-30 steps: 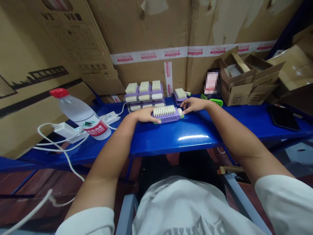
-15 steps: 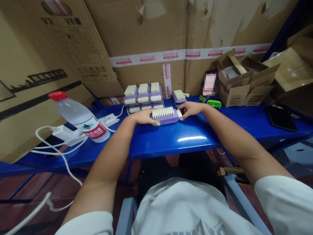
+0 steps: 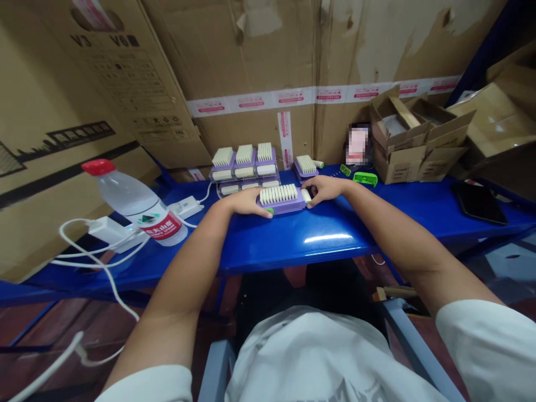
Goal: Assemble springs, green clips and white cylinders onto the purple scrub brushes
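Note:
A purple brush [image 3: 280, 198] with rows of cream bristles lies sideways between my hands, just above or on the blue table [image 3: 293, 245]. Its left end is gripped by my left hand [image 3: 250, 203], the thumb beside a round green spot. At the brush's right end, my right hand [image 3: 324, 188] pinches a small white piece [image 3: 307, 195] between thumb and fingers. Behind my left hand stand stacked purple brushes [image 3: 244, 162] with white rollers along their fronts. One more purple brush [image 3: 306, 166] lies behind my right hand, a cream stick at its side.
Bright green plastic parts [image 3: 365, 178] lie right of my hands, near a phone-like item with a blurred screen [image 3: 358, 146]. Open cardboard boxes [image 3: 412, 162] and a black phone [image 3: 479, 202] are farther right. At left stand a water bottle [image 3: 140, 206] and white cables with adapters [image 3: 112, 231].
My hands and the brush stay nearly in place. The left thumb sits slightly lower, and more of the green spot shows. The whole view has shifted a little.

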Motion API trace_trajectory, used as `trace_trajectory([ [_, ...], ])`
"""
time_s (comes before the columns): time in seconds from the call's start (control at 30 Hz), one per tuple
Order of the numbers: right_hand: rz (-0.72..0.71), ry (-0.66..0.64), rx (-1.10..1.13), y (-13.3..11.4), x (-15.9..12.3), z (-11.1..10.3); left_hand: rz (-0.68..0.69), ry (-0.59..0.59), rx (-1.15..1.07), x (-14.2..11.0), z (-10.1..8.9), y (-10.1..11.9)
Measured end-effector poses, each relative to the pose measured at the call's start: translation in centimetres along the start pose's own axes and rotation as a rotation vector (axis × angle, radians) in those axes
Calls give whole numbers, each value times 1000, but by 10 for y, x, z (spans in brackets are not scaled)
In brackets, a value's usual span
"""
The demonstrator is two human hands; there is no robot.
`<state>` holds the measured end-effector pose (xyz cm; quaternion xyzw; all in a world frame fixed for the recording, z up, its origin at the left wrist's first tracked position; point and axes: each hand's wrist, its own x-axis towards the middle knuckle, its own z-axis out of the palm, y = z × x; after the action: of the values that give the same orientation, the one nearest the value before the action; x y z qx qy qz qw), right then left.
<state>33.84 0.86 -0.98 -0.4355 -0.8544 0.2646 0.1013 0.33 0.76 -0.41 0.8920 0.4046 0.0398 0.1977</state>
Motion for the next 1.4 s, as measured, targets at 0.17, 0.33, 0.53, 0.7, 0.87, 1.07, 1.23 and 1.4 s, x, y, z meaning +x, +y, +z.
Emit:
trace_trajectory([
  [0.17, -35, -5, 7, -1, 0, 1, -15, 5, 26, 0, 0, 1],
  [0.33, -5, 28, -19, 0, -1, 0, -19, 34, 43, -2, -1, 2],
  [0.53, -3, 72, -16, 1, 0, 0, 10, 86, 4, 0, 2, -3],
  [0.7, 20, 99, -18, 1, 1, 1, 52, 107, -21, 1, 3, -7],
  [0.87, 42, 100, 69, 6, 4, 2, -3, 155, -4, 2, 6, -12],
  [1.07, -3, 37, 462, 14, 7, 6, -20, 189, -21, 2, 7, -10],
  [1.23, 29, 39, 679, 15, 8, 10, 28, 209, -37, 2, 5, -7],
  [1.4, 55, 41, 786, 12, 9, 10, 73, 223, -45, 3, 6, -11],
])
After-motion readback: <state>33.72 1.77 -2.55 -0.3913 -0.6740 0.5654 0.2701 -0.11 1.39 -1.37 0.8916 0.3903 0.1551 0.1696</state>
